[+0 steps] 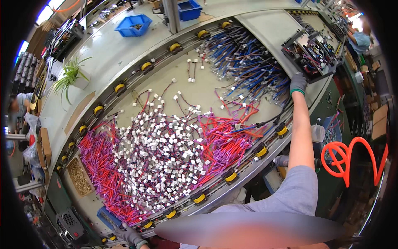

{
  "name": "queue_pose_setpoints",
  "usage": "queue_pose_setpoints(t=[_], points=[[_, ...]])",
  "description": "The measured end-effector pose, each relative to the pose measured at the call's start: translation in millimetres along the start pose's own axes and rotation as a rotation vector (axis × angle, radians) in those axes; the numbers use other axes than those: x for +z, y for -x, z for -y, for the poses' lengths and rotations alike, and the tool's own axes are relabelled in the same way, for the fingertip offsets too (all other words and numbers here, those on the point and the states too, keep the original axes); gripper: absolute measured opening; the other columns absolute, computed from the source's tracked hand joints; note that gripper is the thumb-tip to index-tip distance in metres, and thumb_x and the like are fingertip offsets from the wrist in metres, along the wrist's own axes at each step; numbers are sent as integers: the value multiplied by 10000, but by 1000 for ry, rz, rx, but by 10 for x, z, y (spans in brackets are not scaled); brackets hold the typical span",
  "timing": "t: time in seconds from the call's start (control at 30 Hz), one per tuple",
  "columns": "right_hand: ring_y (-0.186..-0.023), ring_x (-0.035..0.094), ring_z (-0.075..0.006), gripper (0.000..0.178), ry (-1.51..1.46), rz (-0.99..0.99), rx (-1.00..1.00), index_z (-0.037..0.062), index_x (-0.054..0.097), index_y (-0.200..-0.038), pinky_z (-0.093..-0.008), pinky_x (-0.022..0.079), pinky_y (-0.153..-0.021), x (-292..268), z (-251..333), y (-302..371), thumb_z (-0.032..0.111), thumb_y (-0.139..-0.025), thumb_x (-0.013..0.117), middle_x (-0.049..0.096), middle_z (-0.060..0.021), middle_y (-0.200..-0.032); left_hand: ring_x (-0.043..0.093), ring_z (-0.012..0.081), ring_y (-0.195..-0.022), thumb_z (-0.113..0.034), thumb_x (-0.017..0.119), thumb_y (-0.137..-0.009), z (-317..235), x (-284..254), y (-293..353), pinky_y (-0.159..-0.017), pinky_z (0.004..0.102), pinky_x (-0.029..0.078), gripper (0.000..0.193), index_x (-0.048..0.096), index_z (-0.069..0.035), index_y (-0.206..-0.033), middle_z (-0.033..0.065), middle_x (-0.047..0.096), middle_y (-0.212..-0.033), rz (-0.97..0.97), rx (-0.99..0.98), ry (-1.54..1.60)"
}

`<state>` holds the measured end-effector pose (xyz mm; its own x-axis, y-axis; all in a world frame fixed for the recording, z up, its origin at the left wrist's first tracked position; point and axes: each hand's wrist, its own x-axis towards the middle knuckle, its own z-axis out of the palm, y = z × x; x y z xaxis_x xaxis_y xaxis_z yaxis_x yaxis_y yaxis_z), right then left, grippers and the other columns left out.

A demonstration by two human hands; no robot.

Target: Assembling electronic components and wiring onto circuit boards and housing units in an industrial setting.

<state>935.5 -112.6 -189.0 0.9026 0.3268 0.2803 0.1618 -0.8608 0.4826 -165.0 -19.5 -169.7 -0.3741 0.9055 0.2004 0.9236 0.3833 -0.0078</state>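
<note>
We see the open-framed electronic assembly [317, 58] at the upper right of the bench [178, 76], just beyond the gloved right hand [298, 82] and slightly to its right. The right hand lies at the assembly's near left corner, its arm extended; we cannot tell how far its fingers close or whether they grip the frame. As the assembly's outline is nearly as broad as it is long, we cannot fix its long axis. The gloved left hand [132, 236] lies well apart at the lower left, near a small blue bin [108, 218]; we cannot tell its opening or any hold. The right is thus clearly the nearer hand. Between the two we note white-connector wires [159, 153], red-and-purple leads [228, 145] and a blue-and-brown wire bundle [248, 62].
</note>
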Motion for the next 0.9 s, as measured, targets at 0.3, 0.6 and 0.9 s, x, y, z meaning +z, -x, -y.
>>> queue_pose_setpoints(t=[0.3,0.6,0.9], points=[[-996,713,-344,215,1,110,-131,13,684,-1060,-432,604,-775,-550,70,510,131,-963,533,680,-158,-1076,407,405,-1366,-237,656,-912,-85,-4,36,-1121,496,343,560,500,-94,-1430,225,439,-1462,-73,-9,274],[-950,730,-337,223,-18,91,-236,33,728,-1033,-453,597,-774,-876,187,977,132,-936,553,709,-172,-1104,415,399,-1353,-281,627,-945,-335,-224,111,-1132,501,324,515,521,-61,-1398,214,501,-1418,-118,-24,175],[-1019,714,-259,247,159,-71,-145,64,722,-1102,-407,587,-748,-965,238,1046,144,-954,541,682,-109,-1206,441,381,-1346,-275,612,-949,-223,-147,109,-1117,482,346,443,577,-66,-1338,205,509,-1415,-137,15,146]])
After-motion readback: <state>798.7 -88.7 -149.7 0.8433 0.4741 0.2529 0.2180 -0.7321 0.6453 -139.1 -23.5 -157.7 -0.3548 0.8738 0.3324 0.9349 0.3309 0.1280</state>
